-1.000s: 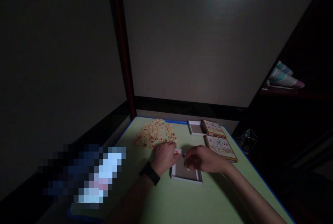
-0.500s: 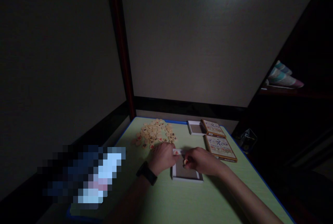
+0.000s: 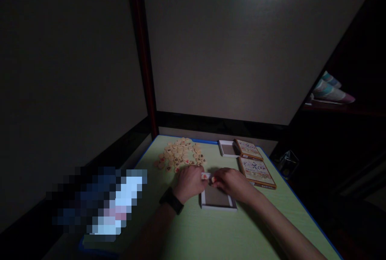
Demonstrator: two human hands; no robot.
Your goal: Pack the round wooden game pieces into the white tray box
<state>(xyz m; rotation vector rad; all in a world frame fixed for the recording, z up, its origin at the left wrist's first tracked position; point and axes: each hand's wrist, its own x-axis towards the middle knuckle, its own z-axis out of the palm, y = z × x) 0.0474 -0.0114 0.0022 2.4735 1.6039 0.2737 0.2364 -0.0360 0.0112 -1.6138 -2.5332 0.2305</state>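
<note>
A shallow white box tray (image 3: 218,207) with a brownish bottom lies between my hands. My left hand (image 3: 190,181), a dark watch on its wrist, is closed at the tray's upper left edge, its thumb over the rim. Beside that thumb, a Chinese chess piece (image 3: 204,176) with a red character sits in the tray's upper left corner. My right hand (image 3: 230,182) pinches another round chess piece (image 3: 214,179) with red marking above the tray's far end. Left of and beyond my left hand spreads a pile of wooden chess pieces (image 3: 181,154), some showing red or black characters.
Two printed box lids (image 3: 257,171) lie on the green table (image 3: 193,232) at the right, one beside another open white tray (image 3: 228,149). A blurred-out bright patch (image 3: 126,195) is at the left. Walls stand behind and left of the table.
My right hand has moved slightly away from me and up the tray with its piece, whose red face now shows. My left hand has stayed at the tray's edge.
</note>
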